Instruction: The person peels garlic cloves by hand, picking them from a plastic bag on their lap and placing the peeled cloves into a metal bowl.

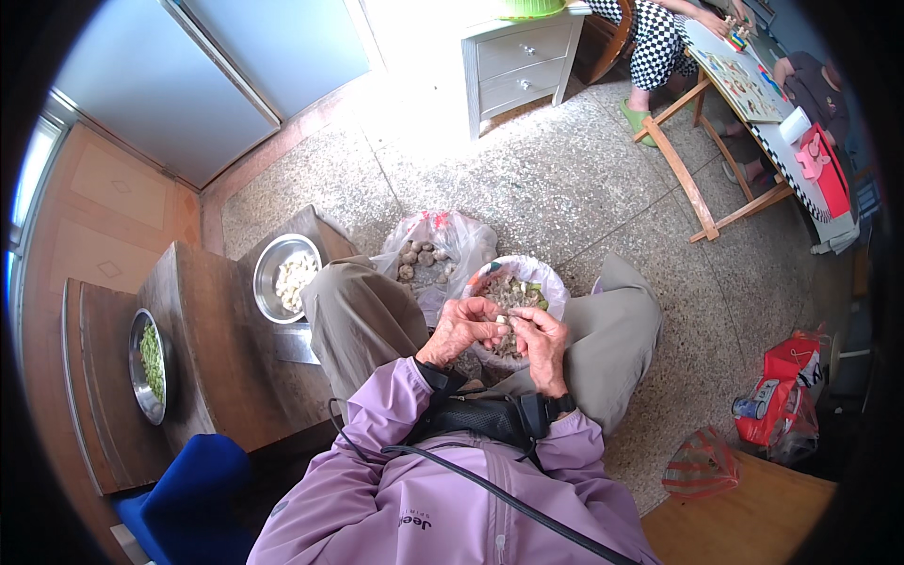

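My left hand (469, 329) pinches a pale garlic clove (501, 320) between thumb and fingers. Close against it, my right hand (538, 340) has its thumb and fingertips on the same clove. Both hands are over a lined waste bin (553, 275) between my knees, which holds papery garlic skins (510, 289) and some green scraps. Beyond it on the floor, whole garlic bulbs (417, 260) lie in an opened clear plastic bag (474, 236). To the left, a steel bowl (263, 286) contains peeled garlic cloves (294, 277).
A wooden stand (233, 339) at the left carries the garlic bowl and a second steel bowl (164, 353) of chopped green vegetables (150, 360). Red bags (773, 395) lie at the right. Two people are at a folding table (759, 116) at the upper right, near a white drawer cabinet (519, 67).
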`<state>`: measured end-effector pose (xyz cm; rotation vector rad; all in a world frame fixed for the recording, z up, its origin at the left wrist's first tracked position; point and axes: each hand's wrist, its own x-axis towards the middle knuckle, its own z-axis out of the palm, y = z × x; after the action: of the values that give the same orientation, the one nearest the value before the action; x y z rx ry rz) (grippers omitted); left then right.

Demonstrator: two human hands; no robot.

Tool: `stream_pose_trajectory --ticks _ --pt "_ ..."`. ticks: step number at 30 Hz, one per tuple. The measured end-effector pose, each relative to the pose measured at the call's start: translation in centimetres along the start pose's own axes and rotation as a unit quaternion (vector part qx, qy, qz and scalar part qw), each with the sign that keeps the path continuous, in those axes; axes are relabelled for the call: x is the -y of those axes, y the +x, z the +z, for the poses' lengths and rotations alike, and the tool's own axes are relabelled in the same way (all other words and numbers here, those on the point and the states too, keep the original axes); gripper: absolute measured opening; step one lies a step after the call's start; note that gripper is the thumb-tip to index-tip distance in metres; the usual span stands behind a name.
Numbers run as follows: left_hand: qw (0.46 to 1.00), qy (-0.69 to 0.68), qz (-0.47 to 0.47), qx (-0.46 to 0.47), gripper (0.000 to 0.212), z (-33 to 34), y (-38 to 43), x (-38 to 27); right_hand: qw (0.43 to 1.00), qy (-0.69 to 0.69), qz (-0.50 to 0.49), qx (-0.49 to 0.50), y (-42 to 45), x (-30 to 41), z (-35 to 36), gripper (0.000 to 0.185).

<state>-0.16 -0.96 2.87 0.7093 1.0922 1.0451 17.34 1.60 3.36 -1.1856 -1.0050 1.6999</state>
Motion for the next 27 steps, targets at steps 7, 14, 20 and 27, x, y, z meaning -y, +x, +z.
stream_pose_trajectory --ticks 7,14,20,27 --pt "1.0 0.003 0.028 -0.013 0.02 -0.2 0.1 0.6 0.999 -0.039 -0.001 0.016 0.0 0.4 0.0 0.015" --pt "0.962 0.238 0.135 -0.027 0.021 0.1 0.0 0.3 0.997 -0.051 0.047 0.039 0.1 0.5 -0.2 0.02" --pt "0.931 0.301 0.204 -0.019 0.022 0.0 -0.1 0.0 0.993 0.002 0.102 0.052 0.5 -0.2 -0.8 0.017" --pt "0.966 0.223 0.131 -0.022 0.022 -0.1 -0.1 0.4 0.991 0.033 0.119 0.042 0.6 -0.3 -1.0 0.015"
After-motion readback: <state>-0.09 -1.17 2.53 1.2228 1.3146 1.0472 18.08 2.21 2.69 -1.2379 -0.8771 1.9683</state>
